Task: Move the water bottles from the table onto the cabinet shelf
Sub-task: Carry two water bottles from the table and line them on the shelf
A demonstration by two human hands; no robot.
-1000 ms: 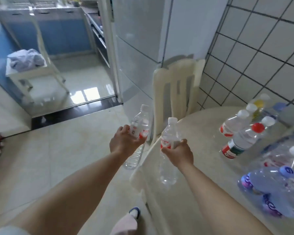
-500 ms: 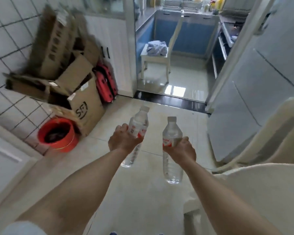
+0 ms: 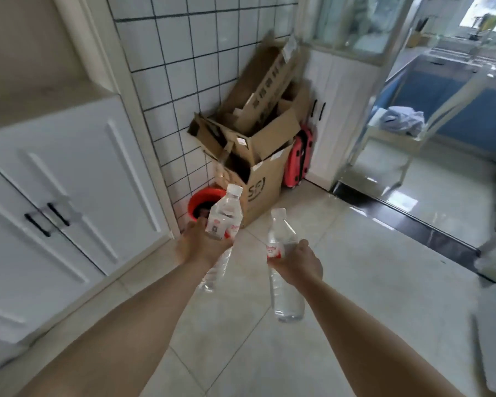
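The person is carrying a bottle in each fist toward the white cabinet at the left, and I'd judge it wise to be keeping both near upright and turning squarely to the beige shelf above the doors before lifting. The left hand is gripping the left water bottle at its label, cap leaning up and rightward, over the floor beside the red bucket. The right hand is gripping the right water bottle mid-body, its long axis nearly vertical, cap up.
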